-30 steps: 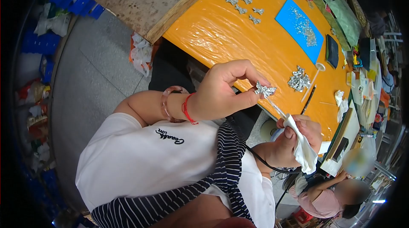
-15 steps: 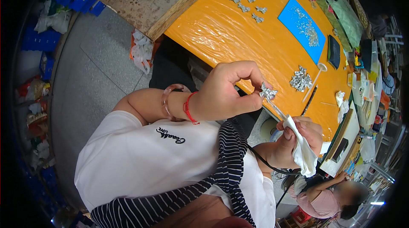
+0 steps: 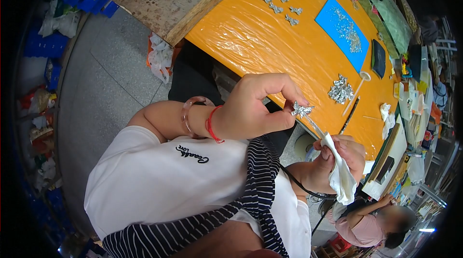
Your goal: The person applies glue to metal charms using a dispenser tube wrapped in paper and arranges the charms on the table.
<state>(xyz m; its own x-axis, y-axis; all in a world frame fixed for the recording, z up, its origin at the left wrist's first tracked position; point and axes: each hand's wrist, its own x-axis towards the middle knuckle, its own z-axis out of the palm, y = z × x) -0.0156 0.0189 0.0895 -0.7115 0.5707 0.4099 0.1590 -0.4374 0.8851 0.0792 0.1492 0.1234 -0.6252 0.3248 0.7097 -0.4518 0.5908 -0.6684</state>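
My left hand [image 3: 255, 106], with a red string and a clear bangle at the wrist, pinches a small silver bow-shaped piece [image 3: 302, 109] between thumb and fingers. My right hand [image 3: 340, 161] is closed around a thin translucent stick-like tool [image 3: 314, 127] and a crumpled white tissue [image 3: 342, 181]. The tool's far end meets the silver piece or lies right beside it; I cannot tell which. Both hands are above the near edge of the orange-covered table [image 3: 251, 36].
Several silver bows [image 3: 275, 5] lie spread on the table, others in a pile [image 3: 341, 90]. A blue sheet [image 3: 342, 33] carries glittery bits. Near it lie a white round-ended stick [image 3: 365, 76] and a dark pen-like tool [image 3: 350, 115]. Another person [image 3: 361, 226] sits at lower right.
The silver piece has tilted and dropped slightly in my left fingers. My right hand, with the tool and tissue, has shifted a little downward and to the left.
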